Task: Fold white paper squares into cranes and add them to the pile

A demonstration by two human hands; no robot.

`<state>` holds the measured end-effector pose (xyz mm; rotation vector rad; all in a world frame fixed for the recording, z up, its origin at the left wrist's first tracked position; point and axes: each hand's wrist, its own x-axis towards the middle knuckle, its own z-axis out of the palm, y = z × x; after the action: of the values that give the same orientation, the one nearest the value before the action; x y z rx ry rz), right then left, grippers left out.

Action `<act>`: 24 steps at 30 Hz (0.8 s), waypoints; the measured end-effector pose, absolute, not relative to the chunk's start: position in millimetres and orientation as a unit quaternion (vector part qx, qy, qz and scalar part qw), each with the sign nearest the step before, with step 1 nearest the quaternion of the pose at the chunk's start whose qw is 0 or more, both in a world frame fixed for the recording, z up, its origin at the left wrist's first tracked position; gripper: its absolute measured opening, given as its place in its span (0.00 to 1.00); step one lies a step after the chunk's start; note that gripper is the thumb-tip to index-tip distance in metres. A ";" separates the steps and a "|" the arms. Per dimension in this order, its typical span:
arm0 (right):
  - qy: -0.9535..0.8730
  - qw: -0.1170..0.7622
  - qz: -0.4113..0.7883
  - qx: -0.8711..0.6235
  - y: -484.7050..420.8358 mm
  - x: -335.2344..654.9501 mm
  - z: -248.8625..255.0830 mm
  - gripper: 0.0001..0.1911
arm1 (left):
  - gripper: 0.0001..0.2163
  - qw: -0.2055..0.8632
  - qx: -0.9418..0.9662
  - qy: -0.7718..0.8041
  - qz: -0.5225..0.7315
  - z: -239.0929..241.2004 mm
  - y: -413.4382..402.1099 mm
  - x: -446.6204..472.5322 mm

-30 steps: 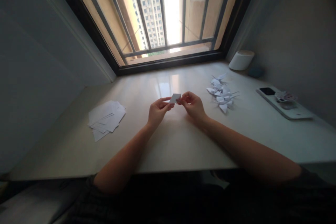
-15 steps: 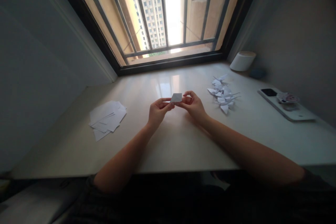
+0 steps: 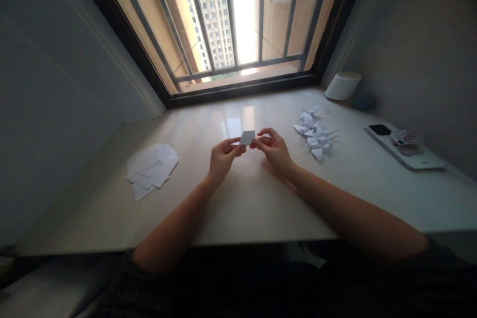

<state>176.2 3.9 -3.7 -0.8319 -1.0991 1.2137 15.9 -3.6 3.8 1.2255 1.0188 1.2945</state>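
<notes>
A small folded paper [image 3: 248, 137], whitish grey and four-sided, is held up over the middle of the table. My left hand [image 3: 224, 155] pinches its left and lower edge between thumb and fingers. On the other side, my right hand [image 3: 273, 148] grips the lower right corner with thumb and fingertip, its other fingers curled. To the right of my hands lies a heap of folded white paper cranes [image 3: 316, 134]. A loose stack of white paper sheets [image 3: 154, 164] rests to the left.
The pale table [image 3: 238, 213] reaches to a barred window [image 3: 238, 25] with a dark frame. At the back right stand a white cylindrical container [image 3: 343, 85] and a dark rounded object [image 3: 363, 103]. A phone [image 3: 406, 151] with a round grip lies near the right wall.
My right thumb has shifted up onto the paper's right corner. The paper has tilted slightly and moved a little left. The view has shifted slightly.
</notes>
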 end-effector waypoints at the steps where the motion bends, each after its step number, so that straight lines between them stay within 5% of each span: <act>1: -0.488 0.610 0.508 -0.362 3.6 176.4 -4.2 0.19 | 0.21 0.517 0.516 0.426 0.534 3.8 -3.6 15.8; 12: -0.638 0.562 0.306 -0.427 -6.1 177.8 -2.1 0.11 | 0.16 0.525 0.535 0.453 0.483 3.3 -5.1 14.9; 24: -0.503 0.596 0.482 -0.399 5.1 177.3 -8.6 0.17 | 0.17 0.577 0.525 0.420 0.463 3.1 -5.2 17.9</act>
<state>177.3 5.1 -8.6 -0.9266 -1.1671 1.1191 17.9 -5.2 3.1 1.2296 0.9818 1.0835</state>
